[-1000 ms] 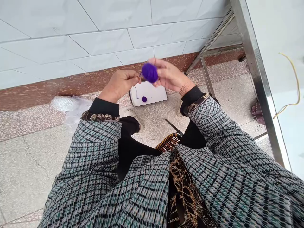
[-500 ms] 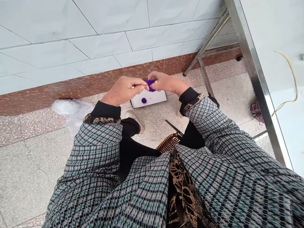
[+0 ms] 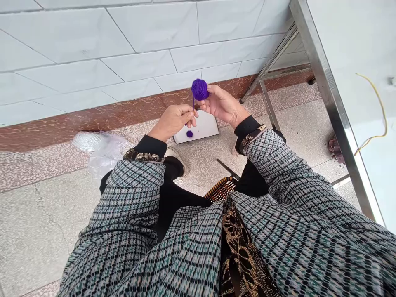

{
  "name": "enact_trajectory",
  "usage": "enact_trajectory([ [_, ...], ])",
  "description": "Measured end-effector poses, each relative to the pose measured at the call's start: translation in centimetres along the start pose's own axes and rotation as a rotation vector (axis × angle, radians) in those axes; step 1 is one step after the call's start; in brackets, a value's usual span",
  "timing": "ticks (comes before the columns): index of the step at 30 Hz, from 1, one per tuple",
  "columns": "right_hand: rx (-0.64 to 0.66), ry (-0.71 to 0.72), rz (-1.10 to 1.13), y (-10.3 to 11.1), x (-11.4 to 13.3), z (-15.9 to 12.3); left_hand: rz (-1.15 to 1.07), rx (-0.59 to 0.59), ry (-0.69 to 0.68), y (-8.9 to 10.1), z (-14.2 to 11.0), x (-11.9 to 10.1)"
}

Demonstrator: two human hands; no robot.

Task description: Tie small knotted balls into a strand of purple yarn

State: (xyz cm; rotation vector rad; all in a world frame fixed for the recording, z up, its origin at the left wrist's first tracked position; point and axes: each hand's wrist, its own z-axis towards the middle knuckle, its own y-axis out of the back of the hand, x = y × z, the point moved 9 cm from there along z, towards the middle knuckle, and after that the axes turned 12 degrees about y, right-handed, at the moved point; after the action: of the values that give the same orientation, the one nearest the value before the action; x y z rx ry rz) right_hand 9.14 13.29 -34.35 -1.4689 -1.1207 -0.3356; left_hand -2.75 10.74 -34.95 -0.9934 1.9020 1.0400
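A ball of purple yarn (image 3: 199, 89) is held up in the fingertips of my right hand (image 3: 225, 106), in front of the wall's base. From its left side a taut strand of yarn (image 3: 193, 103) runs down to my left hand (image 3: 175, 121), whose thumb and fingers pinch it. Below the hands a shallow white box (image 3: 206, 127) lies on the floor. A small purple ball (image 3: 189, 134) rests in it, and a bit more purple shows just under my left fingers, mostly hidden.
A clear plastic bag (image 3: 107, 150) with a white ball of string (image 3: 88, 141) lies on the floor at left. The metal-framed table (image 3: 329, 78) stands on the right, a yellow cord (image 3: 383, 111) on its top. Between my legs shows a woven seat edge (image 3: 221, 187).
Both hands were close together around the purple yarn ball. Now the ball is raised and in full view in my right hand, while my left hand sits lower with the strand stretched between them.
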Motion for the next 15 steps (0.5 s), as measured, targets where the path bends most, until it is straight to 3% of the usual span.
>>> enact_trajectory([
  [5,-0.199,-0.018,-0.139,2.4,-0.8,0.6,0.261,-0.157,-0.109,0.4,-0.3,0.0],
  [8,-0.24,-0.008,-0.337,3.5,-1.0,0.8,0.457,-0.243,-0.199,0.7,-0.7,-0.3],
  [12,-0.054,-0.1,-0.631,2.8,-2.1,0.5,0.486,-0.305,-0.312,1.1,-0.9,-0.7],
  [15,0.066,-0.188,-0.699,1.9,-3.3,-0.3,0.416,-0.356,-0.371,1.5,-0.9,-0.9],
])
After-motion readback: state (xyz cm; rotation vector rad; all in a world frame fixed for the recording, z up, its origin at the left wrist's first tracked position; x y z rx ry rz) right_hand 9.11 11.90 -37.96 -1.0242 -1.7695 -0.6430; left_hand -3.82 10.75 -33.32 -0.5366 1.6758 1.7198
